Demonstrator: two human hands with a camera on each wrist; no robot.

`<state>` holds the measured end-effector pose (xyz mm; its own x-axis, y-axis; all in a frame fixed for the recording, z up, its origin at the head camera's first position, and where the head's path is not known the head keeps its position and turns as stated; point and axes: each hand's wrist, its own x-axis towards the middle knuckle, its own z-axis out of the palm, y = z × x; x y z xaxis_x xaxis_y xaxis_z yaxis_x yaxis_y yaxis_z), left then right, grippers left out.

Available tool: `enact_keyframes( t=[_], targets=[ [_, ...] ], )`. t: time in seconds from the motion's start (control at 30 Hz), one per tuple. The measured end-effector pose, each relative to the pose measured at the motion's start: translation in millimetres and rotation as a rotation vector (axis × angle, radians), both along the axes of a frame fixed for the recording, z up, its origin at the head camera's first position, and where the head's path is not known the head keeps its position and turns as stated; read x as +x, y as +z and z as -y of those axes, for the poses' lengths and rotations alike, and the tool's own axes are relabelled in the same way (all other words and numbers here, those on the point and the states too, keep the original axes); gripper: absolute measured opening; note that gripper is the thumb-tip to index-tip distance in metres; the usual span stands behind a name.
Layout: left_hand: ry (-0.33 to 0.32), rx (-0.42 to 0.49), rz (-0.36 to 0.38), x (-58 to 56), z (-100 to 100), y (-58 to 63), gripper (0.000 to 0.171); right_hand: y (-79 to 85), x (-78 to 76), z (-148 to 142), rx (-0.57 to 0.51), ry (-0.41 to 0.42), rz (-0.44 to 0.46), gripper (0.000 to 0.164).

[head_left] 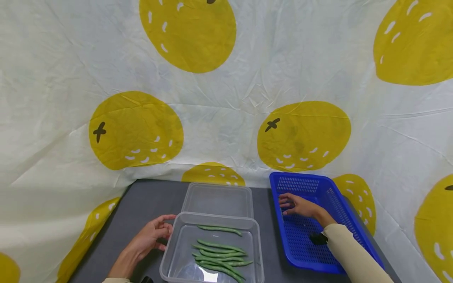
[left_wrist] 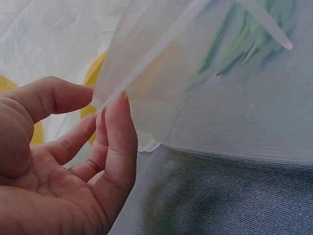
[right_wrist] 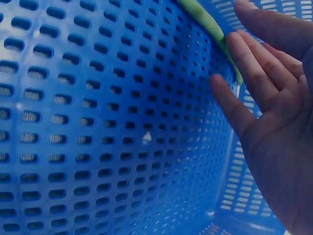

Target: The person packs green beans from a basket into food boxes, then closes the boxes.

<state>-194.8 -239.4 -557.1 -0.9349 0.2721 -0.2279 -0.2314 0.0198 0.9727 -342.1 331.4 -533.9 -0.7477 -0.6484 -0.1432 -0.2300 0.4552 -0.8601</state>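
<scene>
My left hand (head_left: 150, 237) is at the far left corner of a clear plastic container (head_left: 260, 251). In the left wrist view, thumb and fingertips pinch the container's rim (left_wrist: 142, 63). Several green beans (head_left: 219, 255) lie in a loose bunch inside, and one bean (head_left: 219, 229) lies apart near its far wall. My right hand (head_left: 301, 206) reaches into a blue plastic basket (head_left: 276, 188), near its left wall. Seen from the right wrist, its fingers are spread and loosely bent, with fingertips right at a green bean (right_wrist: 208, 22) lying along the basket's edge. The thumb stands away from the bean.
A clear lid (head_left: 219, 198) lies flat behind the container on the dark grey table (head_left: 155, 196). A white cloth (head_left: 226, 137) printed with yellow fruit hangs behind and at both sides. The basket's raised walls surround my right hand.
</scene>
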Motion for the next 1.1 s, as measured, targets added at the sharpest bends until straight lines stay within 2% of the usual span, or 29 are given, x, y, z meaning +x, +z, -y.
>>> enact_keyframes(
  t=[0.33, 0.5, 0.63, 0.73, 0.87, 0.97, 1.1],
  targets=[
    [-0.005, -0.004, 0.007, -1.3, 0.8, 3.3, 0.062, 4.1, 2.6, -16.7, 0.152, -0.036, -0.202, 0.032],
    [-0.005, -0.002, 0.02, -1.6, 0.9, 6.1, 0.062, 2.2, 1.7, -20.0, 0.18, 0.007, -0.208, 0.034],
    [-0.004, -0.002, 0.024, -2.1, 0.8, 7.3, 0.062, 1.1, 1.5, -22.2, 0.225, -0.012, -0.226, 0.037],
    [-0.002, -0.005, 0.02, -2.2, 0.8, 6.2, 0.062, 0.4, 1.6, -24.7, 0.278, -0.024, -0.291, 0.035],
    [0.001, -0.009, 0.014, -2.8, 0.7, 4.8, 0.062, 0.4, 1.8, -28.1, 0.332, 0.011, -0.437, 0.031],
    [0.0, -0.01, 0.014, -3.0, 0.8, 4.6, 0.062, 1.1, 3.1, -30.1, 0.363, 0.021, -0.508, 0.03],
    [-0.001, -0.012, 0.018, -3.0, 1.2, 4.2, 0.062, 1.8, 7.0, -32.1, 0.465, -0.046, -0.544, 0.027]
  ],
)
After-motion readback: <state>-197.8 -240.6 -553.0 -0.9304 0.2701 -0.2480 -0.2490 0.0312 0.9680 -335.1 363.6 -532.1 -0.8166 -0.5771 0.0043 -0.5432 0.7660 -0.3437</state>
